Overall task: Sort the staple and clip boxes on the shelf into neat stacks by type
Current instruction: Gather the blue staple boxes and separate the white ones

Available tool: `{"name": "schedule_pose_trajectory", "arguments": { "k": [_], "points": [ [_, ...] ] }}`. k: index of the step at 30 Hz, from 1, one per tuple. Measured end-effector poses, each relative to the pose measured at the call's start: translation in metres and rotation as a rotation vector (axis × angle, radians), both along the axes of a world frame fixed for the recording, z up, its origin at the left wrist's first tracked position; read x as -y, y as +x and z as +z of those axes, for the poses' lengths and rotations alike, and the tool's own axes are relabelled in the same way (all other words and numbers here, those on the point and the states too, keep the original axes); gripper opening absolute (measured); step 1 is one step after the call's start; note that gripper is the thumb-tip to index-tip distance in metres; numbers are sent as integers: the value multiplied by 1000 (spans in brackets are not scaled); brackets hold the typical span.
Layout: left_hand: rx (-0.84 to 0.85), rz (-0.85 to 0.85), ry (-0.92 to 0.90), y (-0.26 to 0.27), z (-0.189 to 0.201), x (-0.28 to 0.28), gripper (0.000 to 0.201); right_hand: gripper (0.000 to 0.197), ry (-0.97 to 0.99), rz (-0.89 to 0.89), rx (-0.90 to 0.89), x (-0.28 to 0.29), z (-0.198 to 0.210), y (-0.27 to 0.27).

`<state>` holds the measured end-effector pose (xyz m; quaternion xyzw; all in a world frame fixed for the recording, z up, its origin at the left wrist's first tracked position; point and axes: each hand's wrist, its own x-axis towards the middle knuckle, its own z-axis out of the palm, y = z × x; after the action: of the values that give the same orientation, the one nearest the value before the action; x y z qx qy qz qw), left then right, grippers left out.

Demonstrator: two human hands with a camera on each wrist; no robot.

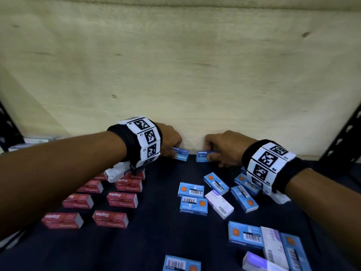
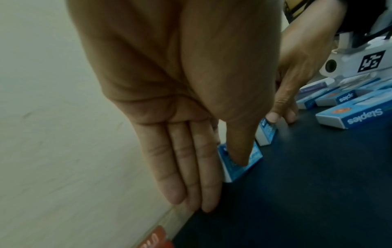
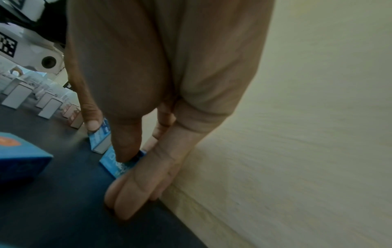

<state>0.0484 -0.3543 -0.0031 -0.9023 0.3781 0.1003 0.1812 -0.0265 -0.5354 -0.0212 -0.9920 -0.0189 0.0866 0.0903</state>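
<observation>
2 blue staple boxes are being set against the back edge of the shelf [image 1: 160,241]; sorting is judged only partly done.

Head view: the left hand [image 1: 169,140] is pinching the left blue box [image 1: 180,154] and the right hand [image 1: 224,148] is pinching the right blue box [image 1: 203,156], both boxes lying near the middle of the back edge, close together but apart. Red staple boxes [image 1: 122,199] are sitting in loose rows toward the left edge, grouped by colour though not squared into 1 neat stack. Remaining blue boxes [image 1: 191,190] and pale lilac boxes [image 1: 220,204] are lying mixed and askew toward the right edge and front right corner, still awaiting sorting. All boxes are small rectangular cardboard cartons with glossy print and barcodes; the shelf is showing a dark matte covering, and the back panel [image 1: 175,65] is pale, faintly grained board.

Left wrist view: the left hand's thumb is pressing the near face of its box [image 2: 253,162], while 3 straight fingers [image 2: 182,167] are lying along the back panel behind it, so the box is being held narrowly between thumb and fingers. The right hand [image 2: 297,67] is gripping the second box beyond.

Right wrist view: the right thumb is bearing on its blue box [image 3: 114,165], fingers [image 3: 148,176] curling behind it by the panel.
</observation>
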Motion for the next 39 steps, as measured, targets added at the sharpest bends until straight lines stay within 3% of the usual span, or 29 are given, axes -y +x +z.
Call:
{"name": "schedule_pose_trajectory", "arguments": {
  "k": [18, 29, 32, 34, 36, 39],
  "points": [
    [29, -47, -45, 6, -12, 7, 28, 13, -68, 16, 37, 0, -5, 4],
    [-29, 126, -87, -10, -4, -9, 59, 50, -52, -4, -37, -3, 8, -14],
    [152, 85, -86, -23, 7, -18, 63, 46, -156, 2, 42, -7, 16, -30],
    [303, -52, -112, -32, 14, -24, 50, 33, -222, 23, 150, -11, 22, -40],
    [198, -148, -158, -42, 18, -27, 30, 28, -183, 17, 97, -15, 27, -46],
    [-174, -143, -197, -56, 17, -28, 20, 31, -118, 13, -61, -20, 26, -54]
  ]
}}
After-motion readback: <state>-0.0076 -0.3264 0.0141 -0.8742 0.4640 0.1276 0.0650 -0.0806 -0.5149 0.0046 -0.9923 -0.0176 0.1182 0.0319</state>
